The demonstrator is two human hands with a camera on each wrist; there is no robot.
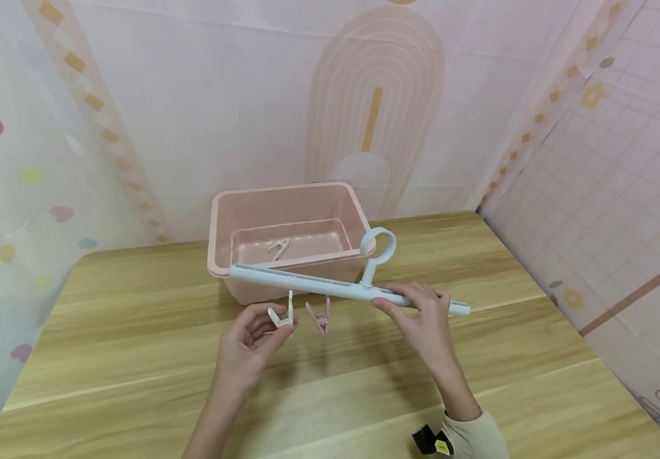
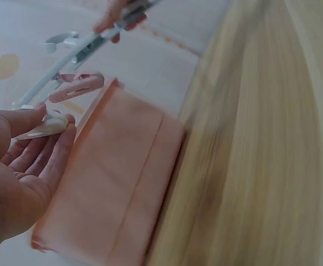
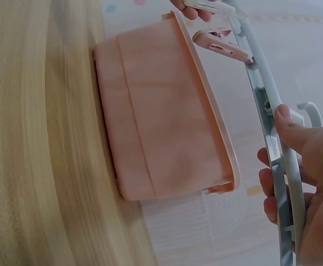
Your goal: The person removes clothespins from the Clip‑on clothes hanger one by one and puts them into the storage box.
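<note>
Place: you're in a staged home laundry corner.
Evidence: pastel printed backdrops [image 1: 192,95] behind the wooden table [image 1: 135,357]; pink basin [image 1: 284,217] on it.

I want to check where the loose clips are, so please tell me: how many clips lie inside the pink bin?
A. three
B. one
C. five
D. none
B: the head view shows a single white clip lying on the floor of the pink bin, while the other two clips, white and pink, hang from the pale blue hanger bar outside it.
</note>
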